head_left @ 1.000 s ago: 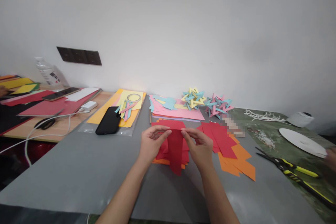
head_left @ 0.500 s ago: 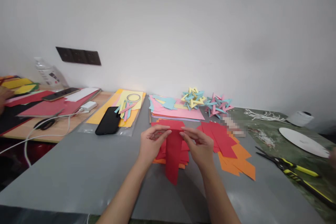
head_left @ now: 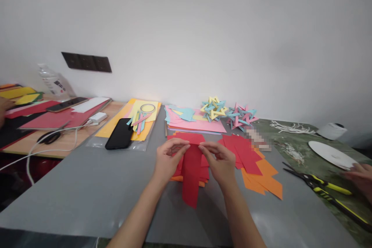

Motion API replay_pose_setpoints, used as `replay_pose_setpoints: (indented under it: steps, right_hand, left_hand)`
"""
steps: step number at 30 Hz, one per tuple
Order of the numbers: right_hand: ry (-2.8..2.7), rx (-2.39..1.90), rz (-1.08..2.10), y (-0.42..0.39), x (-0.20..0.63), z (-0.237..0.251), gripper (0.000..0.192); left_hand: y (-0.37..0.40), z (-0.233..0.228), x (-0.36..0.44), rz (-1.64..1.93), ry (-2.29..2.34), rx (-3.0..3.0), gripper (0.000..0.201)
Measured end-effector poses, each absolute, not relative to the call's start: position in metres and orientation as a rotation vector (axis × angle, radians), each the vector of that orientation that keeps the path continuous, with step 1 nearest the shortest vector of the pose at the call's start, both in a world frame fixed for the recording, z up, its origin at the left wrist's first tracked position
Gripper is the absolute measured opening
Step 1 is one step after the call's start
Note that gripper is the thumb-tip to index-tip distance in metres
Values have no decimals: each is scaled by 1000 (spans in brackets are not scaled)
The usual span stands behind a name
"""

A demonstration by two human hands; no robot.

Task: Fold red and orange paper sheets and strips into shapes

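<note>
Between my two hands a red strip of paper [head_left: 191, 178] hangs down toward me. My left hand [head_left: 170, 161] pinches its upper left edge between thumb and fingers. At the upper right edge, my right hand [head_left: 219, 162] grips the same strip in a pinch. Behind and below the strip lies a pile of red and orange paper [head_left: 204, 176], partly covered by it. To the right of my right hand, red paper pieces [head_left: 247, 155] overlap orange paper pieces [head_left: 269, 180] on the grey table [head_left: 122, 190].
Two folded paper stars [head_left: 214, 109] stand at the back beside pink sheets [head_left: 203, 125]. A black phone [head_left: 119, 133] lies left. Yellow-handled pliers [head_left: 316, 184] and a white disc [head_left: 331, 154] are on the right. Other people's hands [head_left: 360, 176] show at both sides.
The lower end of the red strip has swung slightly down and toward me. Another person's hand has come in at the right onto the white disc. My hands have barely moved.
</note>
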State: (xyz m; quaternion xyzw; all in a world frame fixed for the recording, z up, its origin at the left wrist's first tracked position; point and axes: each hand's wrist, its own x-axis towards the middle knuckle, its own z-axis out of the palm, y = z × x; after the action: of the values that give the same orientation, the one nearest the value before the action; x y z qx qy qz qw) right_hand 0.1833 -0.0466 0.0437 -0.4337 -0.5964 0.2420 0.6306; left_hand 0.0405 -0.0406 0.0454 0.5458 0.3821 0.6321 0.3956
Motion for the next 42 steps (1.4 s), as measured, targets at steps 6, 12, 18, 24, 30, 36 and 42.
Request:
replay_pose_setpoints:
  steps: [6,12,18,24,30,36,42]
  right_hand:
    - [-1342,-1024,569,-47,183,44,6]
    - [-1353,-1047,499,-46,183,45,5]
    - [-1316,-1050,644,-44,186,42,21]
    - [-1359,-1122,737,-44,188,42,25]
    - [-1369,-1115,668,-43,186,43,14]
    - [-1429,-1092,620,-44,186,44,14]
    - [-1347,-1120,555,-39,185,39,13]
  left_hand:
    - [-41,47,41,1532,1005,1257,25]
    - [-39,41,43,1464,1035,1178,12]
    - [-40,45,43,1465,1028,1145,8]
    - [-39,45,42,1511,1046,1148,12]
    - [-38,44,41,1530,1048,1178,11]
    - [-34,40,39,1488,1073,1119,20]
    - [-33,38,41,1325,1094,1069,24]
